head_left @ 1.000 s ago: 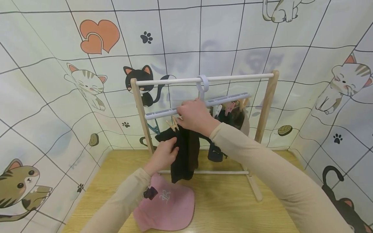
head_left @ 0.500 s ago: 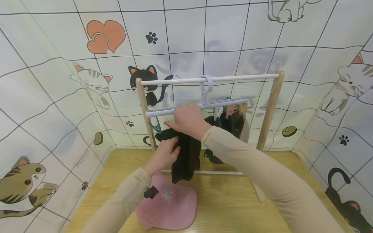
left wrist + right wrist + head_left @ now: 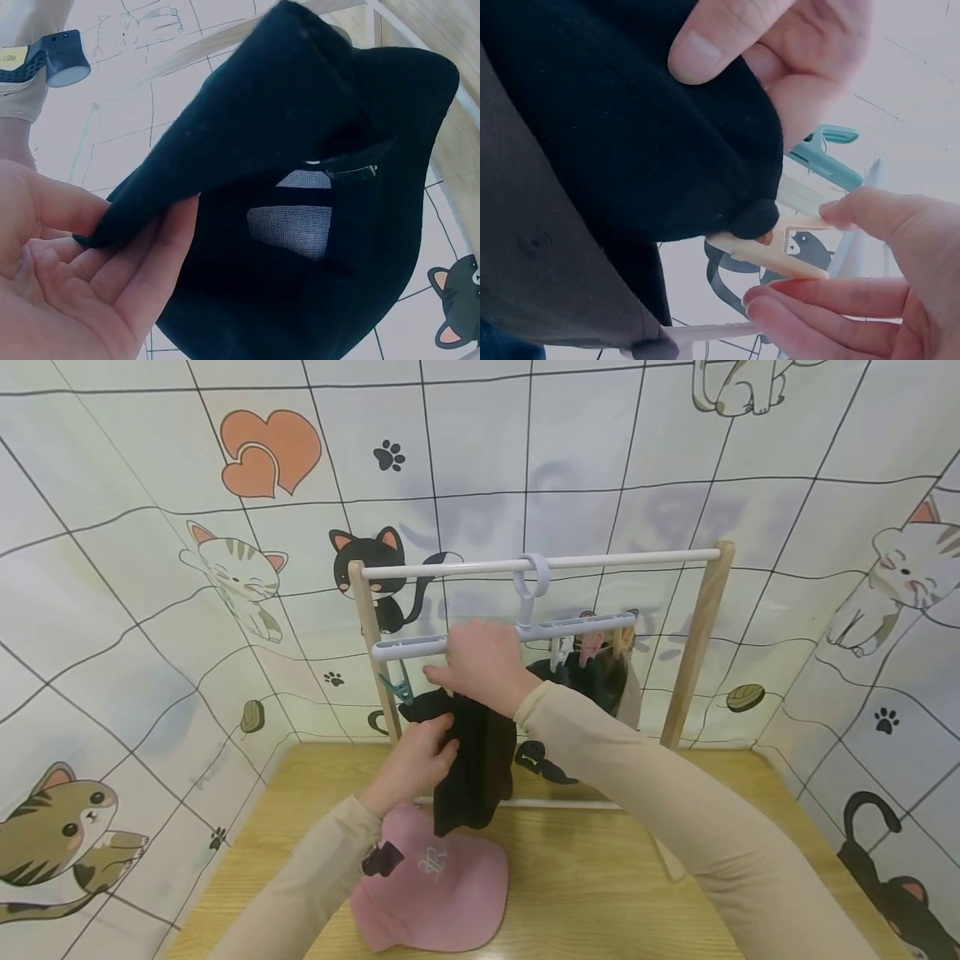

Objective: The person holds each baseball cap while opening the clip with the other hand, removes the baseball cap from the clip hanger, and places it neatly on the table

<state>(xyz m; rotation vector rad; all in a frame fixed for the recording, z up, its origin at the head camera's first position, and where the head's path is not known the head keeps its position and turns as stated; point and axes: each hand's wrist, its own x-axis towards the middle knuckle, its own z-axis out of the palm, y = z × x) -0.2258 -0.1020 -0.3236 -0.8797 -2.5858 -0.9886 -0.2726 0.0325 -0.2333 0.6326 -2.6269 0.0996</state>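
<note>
A black cap (image 3: 459, 777) hangs below the left half of the pale hanger (image 3: 408, 648). My left hand (image 3: 416, 758) pinches its edge between thumb and fingers; the strap opening shows in the left wrist view. My right hand (image 3: 483, 662) is just under the hanger bar. In the right wrist view, its thumb and fingers pinch the handles of a cream clothespin (image 3: 769, 257), whose tip is at the black cap's top button (image 3: 756, 218). A grey-brown cap (image 3: 547, 202) hangs beside the black one.
A teal clothespin (image 3: 401, 687) is at the hanger's left end. White (image 3: 559, 652), pink (image 3: 591, 647) and cream-orange clothespins (image 3: 621, 640) hold dark caps on the right. The wooden rack (image 3: 697, 643) carries the hanger. A pink cap (image 3: 468, 893) lies on the table (image 3: 585, 893).
My right hand has shifted left along the hanger, covering the cream clothespin in the head view. The hanger's right end has dipped. My left hand keeps holding the black cap.
</note>
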